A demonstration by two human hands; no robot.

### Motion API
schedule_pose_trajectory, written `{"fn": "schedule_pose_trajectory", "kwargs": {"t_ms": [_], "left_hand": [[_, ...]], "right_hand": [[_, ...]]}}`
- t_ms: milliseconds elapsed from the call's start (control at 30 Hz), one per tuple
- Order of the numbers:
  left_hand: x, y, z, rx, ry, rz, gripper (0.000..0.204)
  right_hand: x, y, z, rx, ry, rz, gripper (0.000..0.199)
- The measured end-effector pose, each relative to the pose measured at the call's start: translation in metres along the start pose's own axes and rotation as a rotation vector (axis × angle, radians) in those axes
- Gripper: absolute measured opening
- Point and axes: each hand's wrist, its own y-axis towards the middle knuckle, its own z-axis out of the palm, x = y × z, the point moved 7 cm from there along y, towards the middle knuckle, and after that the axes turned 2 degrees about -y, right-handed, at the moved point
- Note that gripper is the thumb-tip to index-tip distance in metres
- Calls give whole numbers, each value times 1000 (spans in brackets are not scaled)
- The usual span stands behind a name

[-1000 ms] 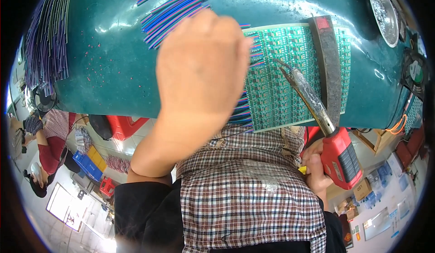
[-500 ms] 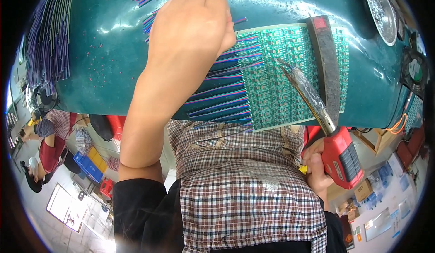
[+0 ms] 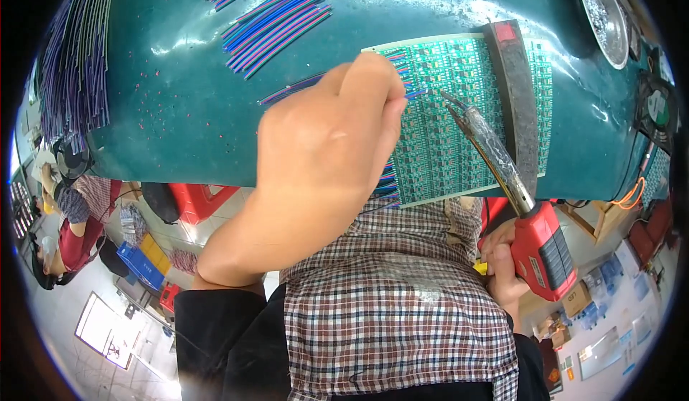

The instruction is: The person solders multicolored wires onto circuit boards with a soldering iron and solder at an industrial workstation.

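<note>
My left hand (image 3: 326,132) is closed over the left edge of a green circuit board panel (image 3: 438,135). It pinches a short multicoloured wire (image 3: 291,89), whose tail sticks out to the left and whose tip shows past my fingers over the board. My palm hides most of the wires along that edge. In my right hand (image 3: 504,264) is a red soldering gun (image 3: 543,254), its forked tip just right of that wire tip and above the board. A dark bar (image 3: 515,99) lies across the panel.
Cut wires (image 3: 276,28) lie in a bundle beyond my left hand, with more wires (image 3: 79,63) hanging at the far left. A metal bowl (image 3: 603,17) and a small fan (image 3: 657,110) stand at the right. Another person (image 3: 79,221) is at the left.
My left hand has come back from the wire bundle toward me and right, bringing a wire to the board's left edge. The soldering gun has hardly moved.
</note>
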Motion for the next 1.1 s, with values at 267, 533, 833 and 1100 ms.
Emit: {"fn": "schedule_pose_trajectory", "kwargs": {"t_ms": [267, 533, 833, 1100], "left_hand": [[7, -4, 18, 11, 20, -22, 10], [10, -2, 23, -13, 62, -67, 18], [11, -1, 22, -30, 26, -66, 17], [11, -1, 22, -31, 31, -79, 18]], "right_hand": [[-12, -14, -8, 47, -158, 11, 11], [-19, -15, -16, 93, -322, 110, 23], [-18, -5, -10, 111, -305, 81, 18], [-16, -6, -9, 139, -347, 39, 19]]}}
